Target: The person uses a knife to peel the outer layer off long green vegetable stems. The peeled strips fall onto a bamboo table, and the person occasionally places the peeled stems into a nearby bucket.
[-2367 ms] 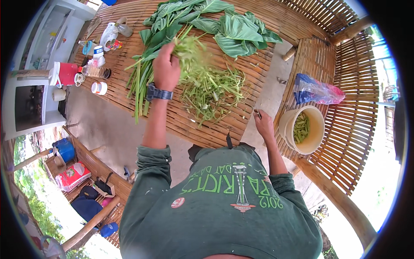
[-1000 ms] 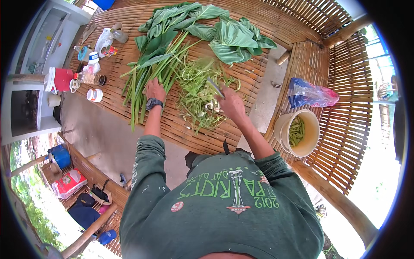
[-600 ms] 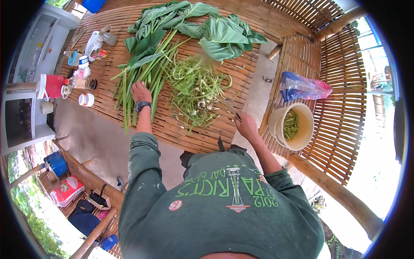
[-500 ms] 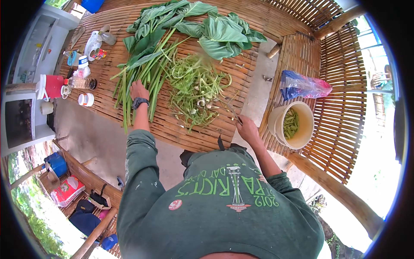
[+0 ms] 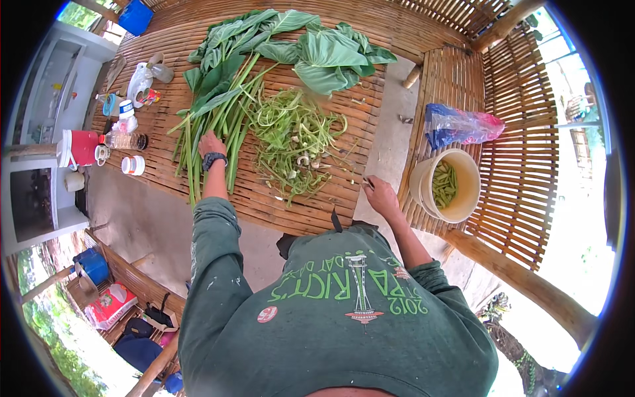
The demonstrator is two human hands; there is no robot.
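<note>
On the bamboo-slat table (image 5: 258, 205) lies a bundle of long green leaf stalks (image 5: 233, 126), with broad green leaves (image 5: 331, 63) spread at its far end. My left hand (image 5: 211, 145), a dark watch at its wrist, is closed over the near part of the stalks. To the right of the bundle is a loose heap of pale green peelings (image 5: 291, 135), with a few whitish cut bits in it. My right hand (image 5: 381, 196) is closed at the table's right edge, around what looks like a thin knife; its blade is hard to make out.
A cream bucket (image 5: 466, 192) holding cut green pieces stands on the bamboo bench at right, near a blue and pink plastic bag (image 5: 463, 126). Along the table's left side are a red jug (image 5: 83, 147), a bottle (image 5: 126, 140), a white jar (image 5: 133, 165) and several other containers.
The view has shifted slightly. My right hand has turned a little, and the thin blade that pointed at the peelings shows less. My left hand stays on the stalks.
</note>
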